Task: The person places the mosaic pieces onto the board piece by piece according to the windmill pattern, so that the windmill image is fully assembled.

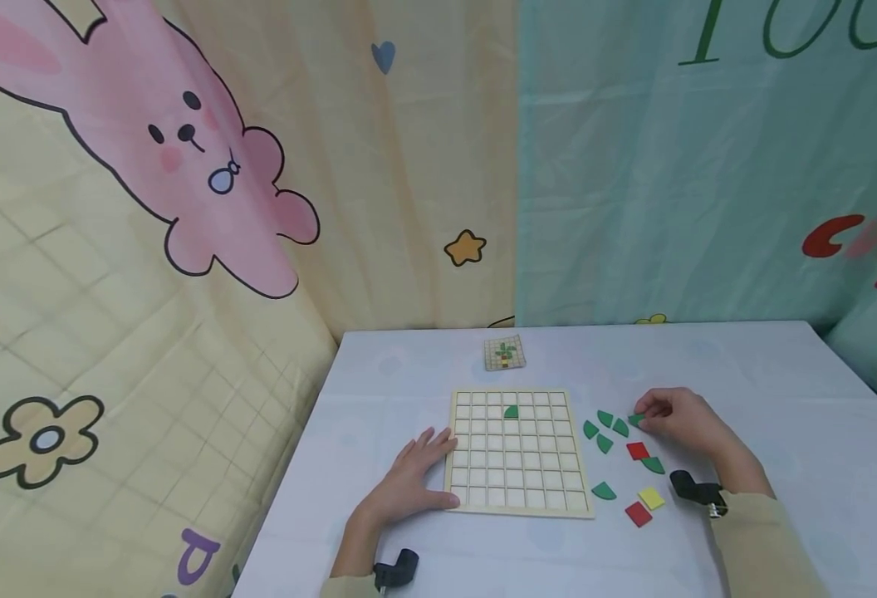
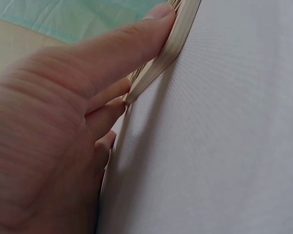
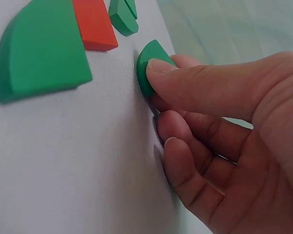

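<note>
The right hand (image 1: 681,422) pinches a green block (image 3: 153,52), likely light, stiff, best gripped edgewise; spread-fingered left hand (image 1: 412,479) touches the board (image 1: 513,479).

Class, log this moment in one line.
left hand: touching grid board | right hand: pinching green quarter-circle tile | on board: another green quarter-circle tile | pattern card: beyond board

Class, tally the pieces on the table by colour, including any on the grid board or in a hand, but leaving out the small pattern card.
Green quarter-circle pieces: 8
Red square pieces: 2
Yellow square piece: 1
Total: 11
</note>
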Action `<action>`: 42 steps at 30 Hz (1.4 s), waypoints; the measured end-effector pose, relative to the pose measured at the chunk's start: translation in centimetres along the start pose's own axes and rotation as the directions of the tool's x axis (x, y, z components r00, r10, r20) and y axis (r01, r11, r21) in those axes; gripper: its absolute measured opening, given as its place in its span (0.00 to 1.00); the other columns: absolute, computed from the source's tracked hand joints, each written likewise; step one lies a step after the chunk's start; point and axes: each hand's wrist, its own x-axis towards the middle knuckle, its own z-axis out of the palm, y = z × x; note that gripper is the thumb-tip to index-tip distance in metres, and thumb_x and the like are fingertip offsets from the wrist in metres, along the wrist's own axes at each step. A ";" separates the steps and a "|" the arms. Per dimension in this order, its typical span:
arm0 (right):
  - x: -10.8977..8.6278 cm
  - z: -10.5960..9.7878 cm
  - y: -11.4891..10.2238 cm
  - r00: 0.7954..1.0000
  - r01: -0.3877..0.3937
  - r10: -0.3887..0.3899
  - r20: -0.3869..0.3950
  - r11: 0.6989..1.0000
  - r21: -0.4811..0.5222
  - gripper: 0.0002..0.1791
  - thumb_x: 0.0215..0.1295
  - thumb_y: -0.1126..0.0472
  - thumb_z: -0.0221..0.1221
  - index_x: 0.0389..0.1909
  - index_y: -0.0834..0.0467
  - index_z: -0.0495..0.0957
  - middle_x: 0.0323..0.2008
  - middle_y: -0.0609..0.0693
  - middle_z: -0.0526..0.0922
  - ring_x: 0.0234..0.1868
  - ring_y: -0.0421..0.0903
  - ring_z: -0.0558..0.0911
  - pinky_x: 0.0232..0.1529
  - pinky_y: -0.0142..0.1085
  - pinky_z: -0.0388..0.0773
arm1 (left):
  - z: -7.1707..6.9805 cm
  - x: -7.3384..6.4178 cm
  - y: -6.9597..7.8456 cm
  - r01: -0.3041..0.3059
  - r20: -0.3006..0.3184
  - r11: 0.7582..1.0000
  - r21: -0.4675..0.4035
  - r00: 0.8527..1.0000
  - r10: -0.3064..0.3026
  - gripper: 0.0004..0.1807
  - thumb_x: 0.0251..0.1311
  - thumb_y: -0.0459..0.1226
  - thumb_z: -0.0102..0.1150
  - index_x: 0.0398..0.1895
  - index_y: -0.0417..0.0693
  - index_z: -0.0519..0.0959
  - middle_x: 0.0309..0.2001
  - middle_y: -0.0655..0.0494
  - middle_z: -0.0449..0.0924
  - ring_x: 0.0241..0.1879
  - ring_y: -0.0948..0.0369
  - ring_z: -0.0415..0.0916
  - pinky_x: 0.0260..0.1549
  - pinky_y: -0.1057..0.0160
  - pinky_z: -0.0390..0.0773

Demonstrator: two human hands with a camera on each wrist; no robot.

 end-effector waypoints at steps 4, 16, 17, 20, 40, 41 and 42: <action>0.1 -0.1 -0.2 1.000 -0.006 0.006 0.006 1.000 -0.003 0.07 0.63 0.66 0.67 0.41 0.57 0.83 0.35 0.50 0.81 0.40 0.51 0.76 0.42 0.42 0.79 | -0.1 0.0 0.0 0.001 0.000 1.000 0.009 1.000 -0.001 0.52 0.48 0.60 0.73 0.77 0.60 0.63 0.78 0.67 0.51 0.79 0.58 0.35 0.76 0.48 0.35; -0.1 -0.3 -1.0 1.000 -0.020 0.020 0.004 1.000 -0.013 0.07 0.64 0.65 0.67 0.41 0.56 0.83 0.36 0.50 0.81 0.41 0.52 0.75 0.42 0.42 0.79 | -0.3 -0.3 0.1 -0.005 -0.010 1.000 0.014 1.000 0.005 0.52 0.48 0.60 0.73 0.77 0.60 0.63 0.78 0.68 0.50 0.79 0.59 0.35 0.76 0.49 0.36; 0.0 -0.3 -1.0 1.000 -0.018 0.018 -0.001 1.000 -0.013 0.07 0.64 0.65 0.67 0.41 0.56 0.83 0.36 0.51 0.81 0.41 0.53 0.75 0.41 0.41 0.78 | -0.3 -0.3 0.1 -0.002 -0.011 1.000 0.015 1.000 0.002 0.52 0.48 0.60 0.73 0.77 0.61 0.63 0.78 0.69 0.50 0.79 0.60 0.35 0.76 0.49 0.35; 0.2 -0.3 -1.2 0.999 -0.020 0.020 -0.035 1.000 -0.019 0.07 0.65 0.64 0.66 0.42 0.55 0.82 0.37 0.51 0.81 0.42 0.53 0.75 0.39 0.38 0.78 | -0.3 -0.1 0.1 -0.010 -0.016 1.000 0.021 1.000 0.010 0.51 0.49 0.60 0.73 0.77 0.61 0.62 0.78 0.69 0.50 0.79 0.59 0.35 0.76 0.49 0.36; 0.4 0.2 -2.7 0.974 0.005 -0.012 -0.228 0.999 -0.034 0.10 0.66 0.64 0.65 0.47 0.59 0.81 0.40 0.57 0.81 0.44 0.56 0.77 0.40 0.45 0.82 | -0.1 0.1 0.1 -0.042 -0.004 0.998 0.039 0.999 0.042 0.51 0.50 0.59 0.72 0.78 0.58 0.62 0.79 0.65 0.51 0.79 0.56 0.36 0.76 0.47 0.37; 0.4 0.2 -2.8 0.972 0.005 -0.012 -0.234 1.000 -0.030 0.10 0.66 0.65 0.65 0.47 0.59 0.81 0.41 0.57 0.81 0.44 0.56 0.77 0.41 0.45 0.82 | -0.1 0.1 0.0 -0.042 -0.005 0.998 0.038 0.999 0.042 0.51 0.50 0.59 0.72 0.78 0.58 0.62 0.79 0.64 0.51 0.79 0.55 0.36 0.76 0.47 0.37; 0.4 0.3 -3.0 0.971 0.006 -0.013 -0.238 1.000 -0.027 0.10 0.66 0.65 0.65 0.47 0.60 0.81 0.41 0.57 0.81 0.44 0.56 0.77 0.41 0.45 0.82 | -0.1 0.1 0.0 -0.043 -0.005 0.998 0.036 0.999 0.044 0.51 0.50 0.59 0.72 0.78 0.58 0.62 0.79 0.64 0.51 0.79 0.55 0.36 0.76 0.47 0.37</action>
